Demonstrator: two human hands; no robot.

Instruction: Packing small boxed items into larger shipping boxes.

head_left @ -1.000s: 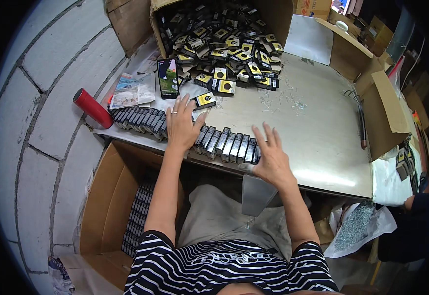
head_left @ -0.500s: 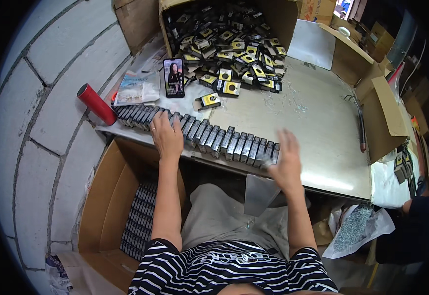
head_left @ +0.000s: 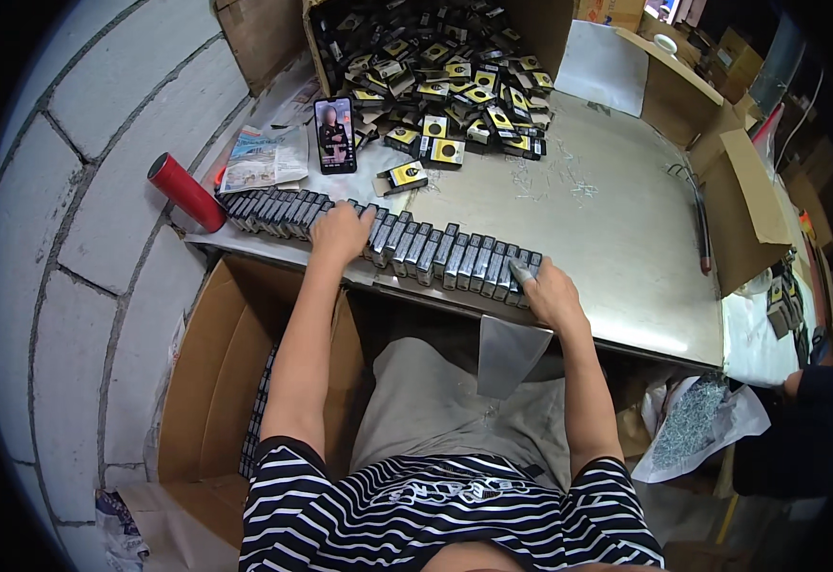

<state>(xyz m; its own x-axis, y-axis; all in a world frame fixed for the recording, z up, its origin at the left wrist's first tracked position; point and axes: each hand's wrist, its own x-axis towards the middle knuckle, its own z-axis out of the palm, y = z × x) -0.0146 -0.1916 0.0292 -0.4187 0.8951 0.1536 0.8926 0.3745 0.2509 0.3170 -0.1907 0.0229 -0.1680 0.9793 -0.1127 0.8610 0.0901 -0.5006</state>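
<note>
A long row of small dark boxes (head_left: 455, 256) stands on edge along the near side of the table, packed face to face. Around boxes near the middle of the row, my left hand (head_left: 342, 233) is closed, its fingers curled over their far side. At the row's right end, my right hand (head_left: 555, 294) grips the last boxes, thumb on the near side and fingertips mostly hidden behind. A loose black-and-yellow box (head_left: 403, 177) with an open flap lies just beyond the row.
Many black-and-yellow boxes (head_left: 446, 153) spill from a large carton at the back. A phone (head_left: 335, 138) stands upright near a red cylinder (head_left: 186, 194). Below the table's left side is an open carton (head_left: 205, 381) holding packed boxes. A bag of small metal pieces (head_left: 688, 434) lies right.
My right hand has come down and closed on the row's right end. My left hand has shifted slightly right along the row, its fingers now curled over the boxes.
</note>
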